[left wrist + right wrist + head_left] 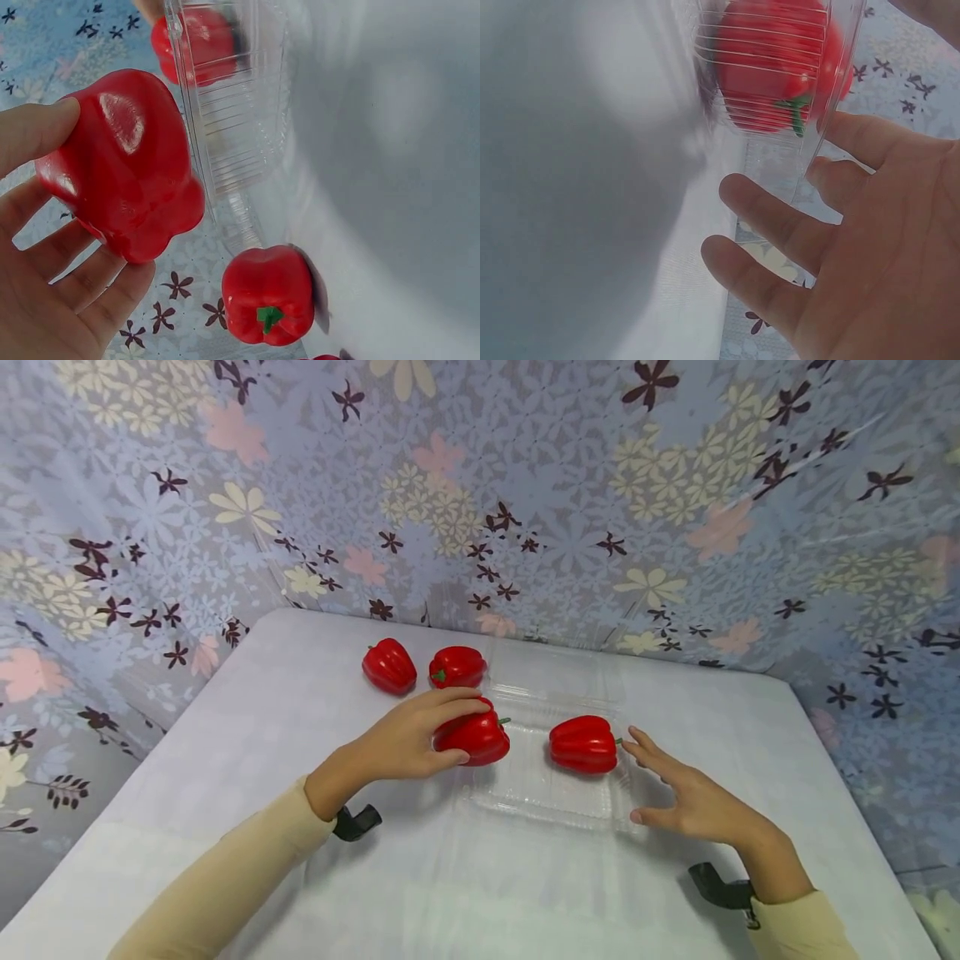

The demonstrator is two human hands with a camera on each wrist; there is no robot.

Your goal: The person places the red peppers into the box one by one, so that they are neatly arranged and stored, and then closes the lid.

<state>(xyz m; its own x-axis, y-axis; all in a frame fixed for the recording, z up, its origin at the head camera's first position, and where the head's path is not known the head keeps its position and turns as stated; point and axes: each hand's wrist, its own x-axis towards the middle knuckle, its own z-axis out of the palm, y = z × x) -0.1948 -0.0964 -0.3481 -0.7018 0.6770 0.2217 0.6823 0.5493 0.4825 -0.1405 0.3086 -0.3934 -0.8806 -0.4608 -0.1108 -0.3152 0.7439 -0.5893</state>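
Observation:
My left hand (408, 735) grips a red bell pepper (483, 742) by its sides, thumb on one face and fingers round the other. In the left wrist view this pepper (124, 157) is held beside the rim of a clear plastic clamshell container (232, 142). Another red bell pepper (583, 744) lies inside the container, its green stem toward my right hand (693, 797). That hand holds nothing, with its fingers spread at the container's right side. In the right wrist view the fingertips are close by the clear wall (780, 135).
Two more red bell peppers, one at the back left (389, 667) and one nearer the container (458, 667), lie on the white-covered table (225, 760). The container's clear lid (555, 672) lies folded back toward the flower-patterned backdrop (525, 485).

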